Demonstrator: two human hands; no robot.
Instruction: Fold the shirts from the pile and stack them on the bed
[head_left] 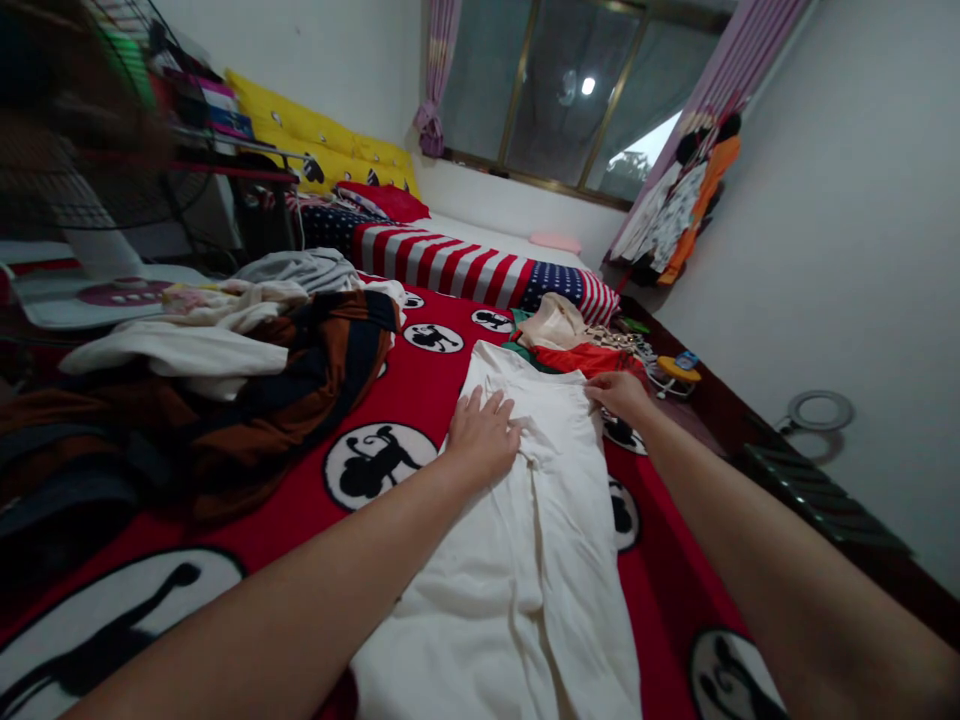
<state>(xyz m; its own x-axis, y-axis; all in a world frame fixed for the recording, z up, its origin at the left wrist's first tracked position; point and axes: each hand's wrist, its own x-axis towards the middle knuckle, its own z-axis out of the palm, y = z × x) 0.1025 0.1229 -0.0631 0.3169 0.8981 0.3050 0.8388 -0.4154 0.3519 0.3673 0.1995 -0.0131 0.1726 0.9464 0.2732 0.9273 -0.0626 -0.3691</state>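
Note:
White trousers (525, 560) lie lengthwise on a red blanket (427, 390) patterned with black cartoon figures in white ovals. Their waist end points away from me, and the two legs run toward me with creases between them. My left hand (484, 435) rests flat on the upper left part of the cloth, fingers spread. At the upper right corner of the waist, my right hand (619, 392) pinches the edge of the trousers between thumb and fingers.
Heaped clothes (300, 370) in brown, navy, white and grey lie at the left, beside a white fan (112, 270). Beyond the waist sit folded red and beige garments (559, 325). A bed with a stars-and-stripes cover (450, 262) stands under the window. A yellow stool (679, 370) is at right.

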